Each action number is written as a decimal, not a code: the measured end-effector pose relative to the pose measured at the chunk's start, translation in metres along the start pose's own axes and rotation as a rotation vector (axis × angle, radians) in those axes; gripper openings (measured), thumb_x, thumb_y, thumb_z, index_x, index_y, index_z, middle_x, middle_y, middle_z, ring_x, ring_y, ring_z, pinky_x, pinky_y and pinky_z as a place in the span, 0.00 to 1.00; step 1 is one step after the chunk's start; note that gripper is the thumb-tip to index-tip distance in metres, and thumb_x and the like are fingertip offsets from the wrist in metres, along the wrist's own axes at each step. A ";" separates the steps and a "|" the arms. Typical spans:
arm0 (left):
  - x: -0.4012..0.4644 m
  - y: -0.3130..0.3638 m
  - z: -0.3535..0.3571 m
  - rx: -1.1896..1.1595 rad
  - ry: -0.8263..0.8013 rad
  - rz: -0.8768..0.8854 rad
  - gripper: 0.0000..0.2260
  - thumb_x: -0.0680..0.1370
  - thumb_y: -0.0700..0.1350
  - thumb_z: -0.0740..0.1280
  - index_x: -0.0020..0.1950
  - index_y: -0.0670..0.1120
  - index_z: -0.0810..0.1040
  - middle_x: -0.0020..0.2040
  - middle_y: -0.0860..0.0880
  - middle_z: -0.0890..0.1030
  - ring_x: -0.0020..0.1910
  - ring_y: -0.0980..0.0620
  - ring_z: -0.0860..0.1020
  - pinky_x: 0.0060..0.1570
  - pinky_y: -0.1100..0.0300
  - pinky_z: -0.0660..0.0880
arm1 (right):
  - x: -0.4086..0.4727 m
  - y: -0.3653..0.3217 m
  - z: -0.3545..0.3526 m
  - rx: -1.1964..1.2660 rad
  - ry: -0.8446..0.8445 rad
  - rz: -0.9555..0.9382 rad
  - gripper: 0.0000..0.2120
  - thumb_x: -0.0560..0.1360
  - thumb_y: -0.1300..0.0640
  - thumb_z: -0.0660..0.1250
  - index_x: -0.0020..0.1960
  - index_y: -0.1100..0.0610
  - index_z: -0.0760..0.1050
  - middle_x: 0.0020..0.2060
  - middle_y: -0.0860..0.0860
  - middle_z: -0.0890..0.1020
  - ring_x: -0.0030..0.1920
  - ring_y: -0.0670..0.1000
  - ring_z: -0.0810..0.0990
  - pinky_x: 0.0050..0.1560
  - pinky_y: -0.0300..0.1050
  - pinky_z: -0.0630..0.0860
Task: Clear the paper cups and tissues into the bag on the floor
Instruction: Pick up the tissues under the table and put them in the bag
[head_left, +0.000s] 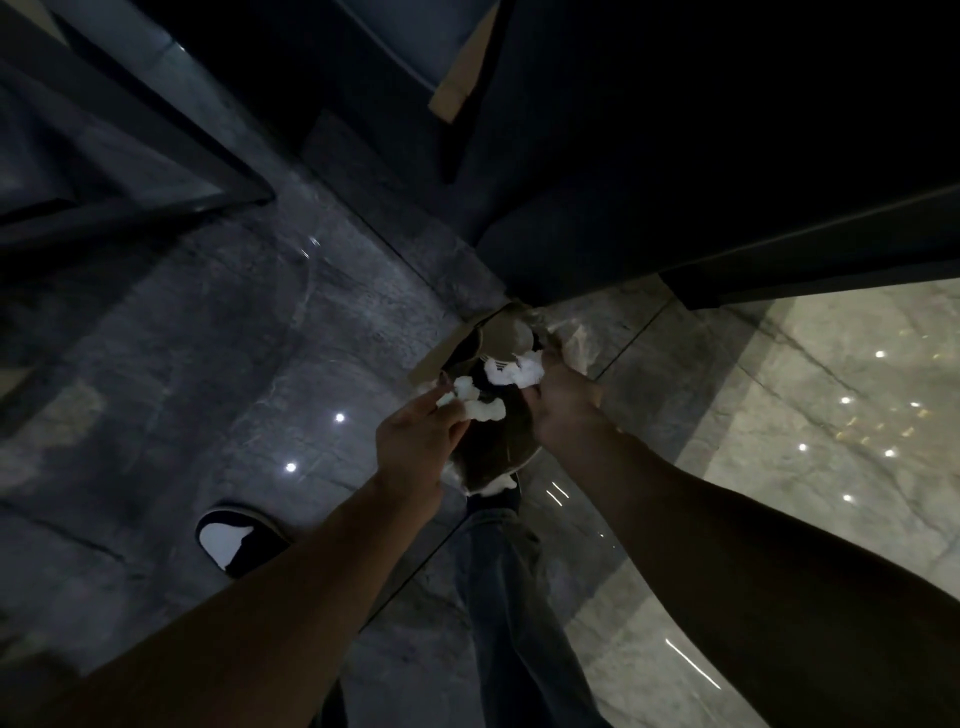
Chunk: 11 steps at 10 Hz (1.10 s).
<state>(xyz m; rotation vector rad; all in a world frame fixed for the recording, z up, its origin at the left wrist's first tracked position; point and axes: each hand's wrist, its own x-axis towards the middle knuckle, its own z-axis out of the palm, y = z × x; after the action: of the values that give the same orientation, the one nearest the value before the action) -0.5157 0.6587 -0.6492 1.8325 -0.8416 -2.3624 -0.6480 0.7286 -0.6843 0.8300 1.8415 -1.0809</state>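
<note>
A brown paper bag (493, 447) stands open on the dark floor between my two hands. My left hand (415, 441) is at the bag's left rim, its fingers closed on white crumpled tissues (475, 402). My right hand (563, 402) is at the right rim, holding another clump of white tissue (519, 371) over the opening. Inside the bag a round tan shape, perhaps a paper cup (504, 338), shows dimly. The scene is very dark and the bag's contents are hard to make out.
My left shoe (236, 540) and my jeans leg (514, 597) are below the bag. A dark cabinet or sofa (675, 182) rises behind it, with a glass table edge (130, 197) at left. Glossy marble floor (831, 389) lies to the right.
</note>
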 end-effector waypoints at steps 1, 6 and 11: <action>0.005 -0.010 0.004 -0.007 0.026 -0.011 0.18 0.78 0.31 0.60 0.68 0.37 0.72 0.55 0.45 0.79 0.47 0.55 0.79 0.45 0.66 0.79 | 0.003 -0.004 0.002 0.197 -0.095 0.013 0.20 0.80 0.64 0.54 0.71 0.67 0.61 0.70 0.63 0.68 0.68 0.60 0.71 0.52 0.41 0.78; 0.011 -0.032 0.043 -0.029 0.266 -0.055 0.04 0.74 0.39 0.72 0.40 0.45 0.79 0.37 0.47 0.82 0.36 0.52 0.80 0.43 0.56 0.79 | -0.019 -0.016 -0.031 -0.065 -0.155 -0.094 0.11 0.78 0.67 0.58 0.58 0.66 0.73 0.50 0.62 0.80 0.52 0.60 0.81 0.46 0.45 0.80; 0.022 -0.012 0.045 -0.100 0.175 -0.078 0.15 0.79 0.40 0.65 0.62 0.33 0.75 0.45 0.42 0.82 0.42 0.47 0.82 0.34 0.67 0.77 | -0.030 -0.036 -0.067 -0.313 -0.206 -0.197 0.08 0.75 0.69 0.60 0.50 0.63 0.76 0.38 0.59 0.80 0.40 0.55 0.79 0.44 0.47 0.79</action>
<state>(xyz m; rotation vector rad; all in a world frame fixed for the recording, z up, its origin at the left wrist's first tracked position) -0.5592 0.6791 -0.6670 2.0285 -0.6332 -2.2003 -0.6864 0.7706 -0.6255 0.3483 1.8791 -0.9257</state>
